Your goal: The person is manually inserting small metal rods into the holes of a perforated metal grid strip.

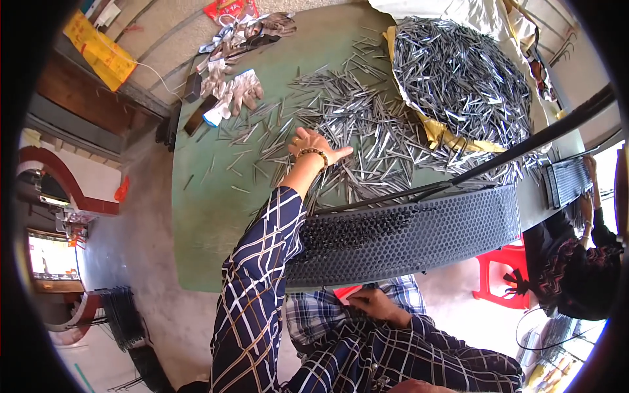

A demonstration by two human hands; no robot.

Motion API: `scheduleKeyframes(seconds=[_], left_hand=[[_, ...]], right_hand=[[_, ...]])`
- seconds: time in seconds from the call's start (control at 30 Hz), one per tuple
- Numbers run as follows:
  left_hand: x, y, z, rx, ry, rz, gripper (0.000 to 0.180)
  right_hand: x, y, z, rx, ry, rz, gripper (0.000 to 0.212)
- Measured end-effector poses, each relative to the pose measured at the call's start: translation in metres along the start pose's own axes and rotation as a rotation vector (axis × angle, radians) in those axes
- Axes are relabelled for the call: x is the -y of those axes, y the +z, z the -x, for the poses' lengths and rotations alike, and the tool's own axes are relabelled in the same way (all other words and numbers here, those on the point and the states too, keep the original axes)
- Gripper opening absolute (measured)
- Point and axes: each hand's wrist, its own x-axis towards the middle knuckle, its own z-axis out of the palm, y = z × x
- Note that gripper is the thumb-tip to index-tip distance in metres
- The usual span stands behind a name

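My left hand (312,145) reaches palm down over the green table, its fingers spread and thumb out to the right. Beneath and beyond it lies a loose spread of thin grey metal strips (350,114). Between me and that spread stands a long black panel full of round holes (419,239). Small dark pieces (354,232) crowd the holes in its left half. Below the panel's near edge, at my lap, my right hand (380,306) is closed with its fingertips together; whatever it may hold is too small to make out.
An open sack (452,134) heaped with metal strips sits at the far right of the table (203,223). Soiled work gloves (239,95) lie at the far left. A black bar (524,144) slants across the right. A co-worker (576,262) works beside a red stool (501,275).
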Motion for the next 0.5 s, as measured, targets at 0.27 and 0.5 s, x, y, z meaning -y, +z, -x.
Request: scheduleKeyframes(seconds=[0.27, 0.5], left_hand=[[-0.011, -0.002, -0.019, 0.097, -0.026, -0.043, 0.106], [-0.019, 0.006, -0.022, 0.018, -0.119, 0.205, 0.085]], right_hand=[[-0.009, 0.003, 0.002, 0.002, 0.117, -0.072, 0.022], [-0.013, 0.001, 0.002, 0.003, 0.066, -0.065, 0.023]])
